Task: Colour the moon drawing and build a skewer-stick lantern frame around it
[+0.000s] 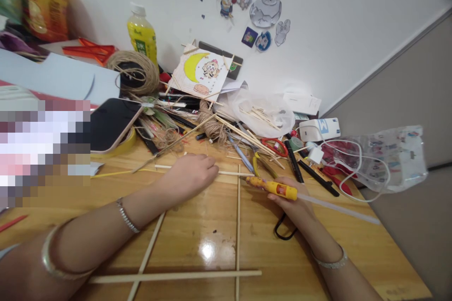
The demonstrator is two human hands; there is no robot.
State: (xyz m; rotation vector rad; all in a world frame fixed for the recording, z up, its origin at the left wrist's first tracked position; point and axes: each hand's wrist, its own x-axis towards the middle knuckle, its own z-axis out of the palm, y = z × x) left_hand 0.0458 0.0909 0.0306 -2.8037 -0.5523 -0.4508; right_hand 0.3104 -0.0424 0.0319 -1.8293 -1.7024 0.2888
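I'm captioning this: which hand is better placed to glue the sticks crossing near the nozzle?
Probably the right hand: it holds the yellow glue gun, its nozzle close to that crossing. The left hand rests over the crosswise stick and seems suited to steadying it.

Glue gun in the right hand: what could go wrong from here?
1. Burn: the glue gun has its nose near the left hand; if hot, it could touch those fingers.
2. Shift: the upper stick crosses the lengthwise stick right by the nose, so a nudge might knock them out of line.
3. Snag: the yellow-handled scissors lie just beyond the gun and might catch it.
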